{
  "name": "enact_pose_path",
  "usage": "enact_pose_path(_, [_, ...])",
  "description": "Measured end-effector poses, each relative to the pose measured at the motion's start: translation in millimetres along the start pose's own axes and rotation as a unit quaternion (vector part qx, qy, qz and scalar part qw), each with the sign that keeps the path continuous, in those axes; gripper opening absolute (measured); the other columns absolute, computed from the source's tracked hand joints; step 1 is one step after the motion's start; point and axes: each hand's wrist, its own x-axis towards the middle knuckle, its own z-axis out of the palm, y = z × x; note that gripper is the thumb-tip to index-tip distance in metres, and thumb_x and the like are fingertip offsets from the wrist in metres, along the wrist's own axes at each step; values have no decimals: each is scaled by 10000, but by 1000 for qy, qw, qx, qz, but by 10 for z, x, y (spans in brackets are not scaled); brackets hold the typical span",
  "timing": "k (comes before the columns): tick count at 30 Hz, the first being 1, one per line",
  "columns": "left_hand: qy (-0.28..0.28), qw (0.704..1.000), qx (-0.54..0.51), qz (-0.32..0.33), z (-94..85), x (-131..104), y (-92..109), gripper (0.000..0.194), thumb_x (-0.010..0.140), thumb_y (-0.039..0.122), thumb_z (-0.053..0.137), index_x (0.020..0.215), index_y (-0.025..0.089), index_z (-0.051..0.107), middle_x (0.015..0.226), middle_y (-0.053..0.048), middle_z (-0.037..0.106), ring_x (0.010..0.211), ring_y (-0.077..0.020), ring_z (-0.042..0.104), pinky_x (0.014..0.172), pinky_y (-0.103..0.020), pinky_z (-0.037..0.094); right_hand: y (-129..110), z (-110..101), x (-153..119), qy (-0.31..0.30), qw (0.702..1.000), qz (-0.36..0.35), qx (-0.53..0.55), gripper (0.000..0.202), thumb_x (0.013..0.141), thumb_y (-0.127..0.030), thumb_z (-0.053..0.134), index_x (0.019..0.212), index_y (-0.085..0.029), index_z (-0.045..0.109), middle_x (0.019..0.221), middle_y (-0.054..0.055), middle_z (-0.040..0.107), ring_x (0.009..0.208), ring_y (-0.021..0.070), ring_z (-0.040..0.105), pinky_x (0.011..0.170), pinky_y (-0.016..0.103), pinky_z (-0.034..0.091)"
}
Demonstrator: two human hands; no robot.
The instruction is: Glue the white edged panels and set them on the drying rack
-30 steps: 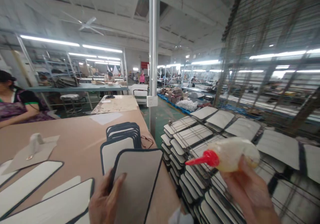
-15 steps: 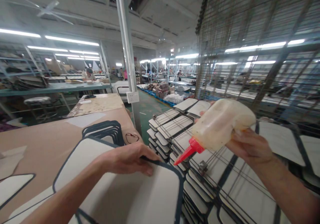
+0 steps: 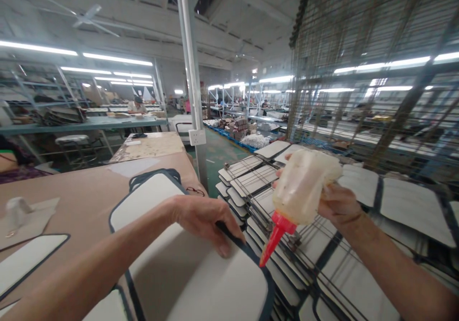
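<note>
My left hand [image 3: 206, 223] grips the far edge of a white panel with a dark border [image 3: 201, 273], thumb on its pale face and fingers over the edge. In my right hand [image 3: 335, 201] is a cloudy squeeze bottle [image 3: 304, 184] with a red nozzle [image 3: 274, 242], tipped downward. The nozzle tip is at the panel's dark right border; whether it touches I cannot tell. Behind the held panel, another bordered panel [image 3: 150, 196] lies over a stack of dark-edged pieces on the table.
A brown-covered table [image 3: 86, 187] spreads to the left, with a white object [image 3: 17, 213] and more panels on it. On my right, wire racks [image 3: 251, 187] carry stacked panels, and an upright wire rack [image 3: 358, 82] rises behind. A metal post [image 3: 191, 72] stands ahead.
The bottle has come left and tilted more steeply, bringing its nozzle down to the panel's border. My left hand and the held panel have shifted slightly right in view.
</note>
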Motion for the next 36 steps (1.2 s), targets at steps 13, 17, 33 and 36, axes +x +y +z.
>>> enact_pose_path(13, [6, 999, -29, 18, 51, -82, -53, 394, 806, 239, 614, 1160, 67, 644, 1115, -95, 682, 1025, -269, 609, 874, -260, 468, 33, 136, 96, 11, 999, 4, -33, 617, 408, -343, 787, 997, -218, 653, 933, 99, 708, 844, 331, 666, 771, 539, 480])
enact_pose_path(17, [16, 997, -52, 50, 85, -84, -186, 367, 759, 320, 670, 1010, 55, 710, 895, -54, 728, 863, -211, 635, 729, -185, 487, -19, 191, 140, 18, 999, -24, -26, 623, 382, -394, 824, 970, -274, 661, 990, 71, 701, 902, 313, 655, 826, 528, 467])
enact_pose_path(33, [2, 998, -44, 44, 82, -132, -155, 424, 793, 156, 612, 1195, 20, 613, 1145, -135, 662, 1079, -305, 589, 891, -256, 462, 134, 167, 279, -16, 998, 36, -44, 683, 322, -399, 824, 962, -224, 659, 882, 111, 706, 774, 332, 670, 705, 530, 502])
enact_pose_path(36, [19, 997, -59, 51, 87, -132, -139, 404, 781, 159, 624, 1169, 45, 640, 1119, -130, 675, 1049, -316, 607, 877, -283, 476, 152, 135, 289, -11, 999, 32, -40, 643, 323, -394, 826, 923, -226, 665, 871, 101, 711, 764, 323, 675, 708, 510, 511])
